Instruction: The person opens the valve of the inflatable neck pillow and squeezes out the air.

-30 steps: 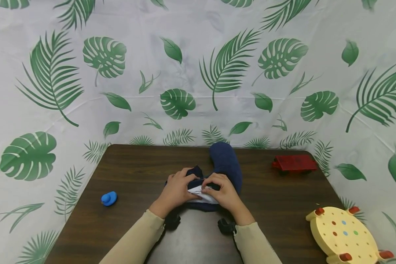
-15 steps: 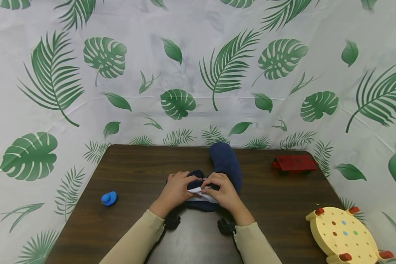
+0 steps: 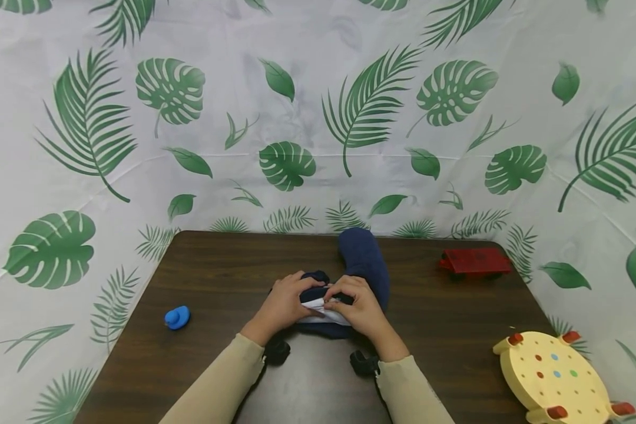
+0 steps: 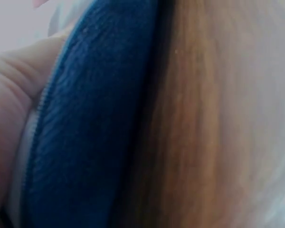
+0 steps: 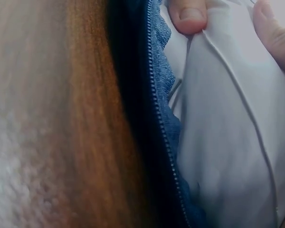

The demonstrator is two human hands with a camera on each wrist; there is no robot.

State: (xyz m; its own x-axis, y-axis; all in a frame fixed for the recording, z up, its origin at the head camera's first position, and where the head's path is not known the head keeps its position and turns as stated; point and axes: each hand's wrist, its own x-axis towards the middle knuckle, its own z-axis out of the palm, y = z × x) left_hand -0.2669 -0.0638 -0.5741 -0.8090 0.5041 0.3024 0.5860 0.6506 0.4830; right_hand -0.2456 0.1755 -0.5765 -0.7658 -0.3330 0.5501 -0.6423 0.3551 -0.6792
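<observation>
A dark blue curved pillow [image 3: 368, 259] lies in the middle of the brown table [image 3: 217, 277]. Both hands work at its near end, where white inner fabric [image 3: 323, 312] shows through an unzipped opening. My left hand [image 3: 283, 303] grips the blue cover [image 4: 85, 142] from the left. My right hand [image 3: 357, 306] pinches at the opening from the right. In the right wrist view the zipper teeth [image 5: 156, 118] run along the blue edge, and a fingertip [image 5: 190, 16] presses into the white inner fabric [image 5: 228, 142].
A small blue duck toy [image 3: 176, 317] sits on the table's left side. A red block [image 3: 476, 261] lies at the back right. A yellow round peg board [image 3: 553, 377] with red feet overhangs the front right corner. Leaf-print cloth surrounds the table.
Both hands stay at the pillow's opening with only small finger movements. A little less of the white inner fabric shows than a second ago.
</observation>
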